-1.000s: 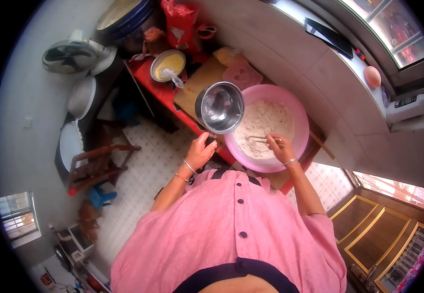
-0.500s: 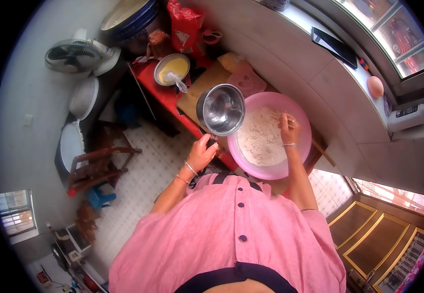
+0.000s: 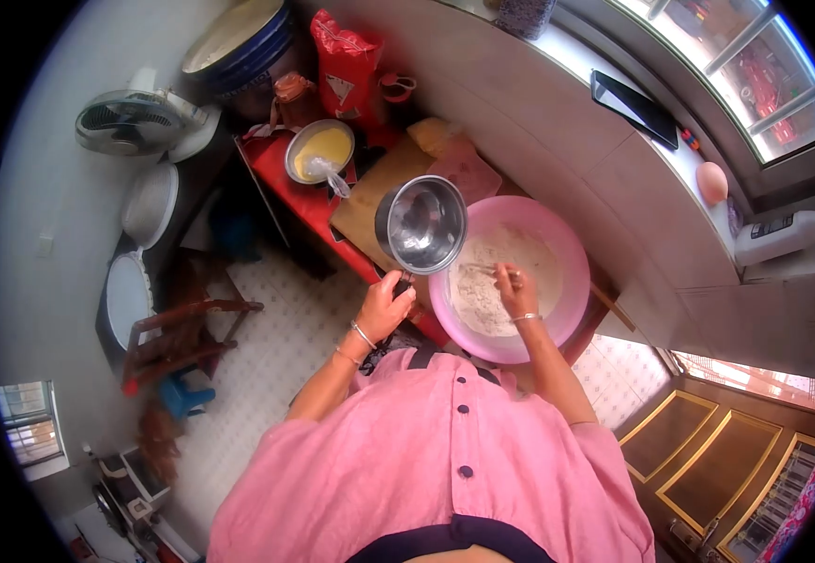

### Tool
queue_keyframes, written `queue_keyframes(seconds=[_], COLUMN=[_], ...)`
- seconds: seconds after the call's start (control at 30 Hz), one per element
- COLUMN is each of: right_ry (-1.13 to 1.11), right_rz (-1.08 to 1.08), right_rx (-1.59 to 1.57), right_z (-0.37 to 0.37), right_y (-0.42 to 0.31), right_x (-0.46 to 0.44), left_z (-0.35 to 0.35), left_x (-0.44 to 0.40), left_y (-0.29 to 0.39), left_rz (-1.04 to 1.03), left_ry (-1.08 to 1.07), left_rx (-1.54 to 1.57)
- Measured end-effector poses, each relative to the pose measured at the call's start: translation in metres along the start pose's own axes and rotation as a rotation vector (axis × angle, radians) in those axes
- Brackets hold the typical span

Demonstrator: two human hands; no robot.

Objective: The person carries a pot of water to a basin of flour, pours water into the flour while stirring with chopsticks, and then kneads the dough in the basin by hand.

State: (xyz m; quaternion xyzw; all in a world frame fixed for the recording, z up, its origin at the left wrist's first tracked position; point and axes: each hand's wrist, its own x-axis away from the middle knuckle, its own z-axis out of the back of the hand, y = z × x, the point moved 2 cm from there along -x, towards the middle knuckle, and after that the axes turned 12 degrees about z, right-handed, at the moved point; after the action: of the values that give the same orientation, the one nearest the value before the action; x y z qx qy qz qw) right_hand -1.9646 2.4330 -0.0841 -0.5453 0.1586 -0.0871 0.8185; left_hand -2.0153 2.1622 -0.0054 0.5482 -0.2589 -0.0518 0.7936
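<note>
My left hand (image 3: 389, 305) is closed round the dark handle of a metal saucepan (image 3: 423, 225). The pan is held beside and partly over the left rim of a pink basin (image 3: 572, 281), and its inside looks shiny. Lumpy, pale flour (image 3: 487, 300) lies in the basin. Over the flour, my right hand (image 3: 517, 289) has its fingers closed together. A thin, stick-like utensil (image 3: 476, 267) seems to reach from those fingers into the flour; its exact kind is too small to make out.
Behind the pan lies a wooden board (image 3: 370, 202) on a red-covered table (image 3: 271, 178). A bowl (image 3: 290, 169) of yellow contents, a red bag (image 3: 345, 80) and red-handled scissors (image 3: 398, 87) stand further back. A tablet (image 3: 634, 108) and an egg (image 3: 711, 182) rest on the window ledge.
My right hand has moved left and nearer to me across the flour. The saucepan stays in my left hand, nearly in place. The whole view has shifted slightly.
</note>
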Motion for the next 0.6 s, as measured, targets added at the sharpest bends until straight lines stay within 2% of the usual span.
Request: queue_keyframes(seconds=[0.07, 0.13, 0.27, 0.33, 0.4, 0.5, 0.6], right_ry=[0.177, 0.234, 0.331, 0.223, -0.009, -0.136, -0.171], right_rz=[-0.004, -0.049, -0.024, -0.061, -0.091, -0.149, -0.164], right_rx=[-0.071, -0.123, -0.081, -0.052, -0.013, -0.12, -0.104], right_z=[0.021, 0.046, 0.037, 0.005, 0.0, 0.025, 0.021], right_y=[0.012, -0.007, -0.001, 0.002, -0.011, -0.041, -0.05], right_x=[-0.027, -0.046, -0.044, -0.018, 0.009, 0.033, 0.037], left_z=[0.001, 0.004, 0.003, 0.002, 0.003, 0.004, 0.003], left_x=[-0.002, -0.004, -0.009, -0.013, -0.018, -0.025, -0.033], left_y=[0.001, 0.002, 0.004, 0.007, 0.008, 0.004, -0.005], left_rz=[0.008, 0.007, 0.013, 0.003, 0.009, 0.001, -0.002], left_ry=[-0.026, -0.023, -0.023, 0.005, -0.01, -0.027, -0.081], left_rx=[0.017, -0.023, 0.0, 0.023, 0.031, 0.05, 0.05])
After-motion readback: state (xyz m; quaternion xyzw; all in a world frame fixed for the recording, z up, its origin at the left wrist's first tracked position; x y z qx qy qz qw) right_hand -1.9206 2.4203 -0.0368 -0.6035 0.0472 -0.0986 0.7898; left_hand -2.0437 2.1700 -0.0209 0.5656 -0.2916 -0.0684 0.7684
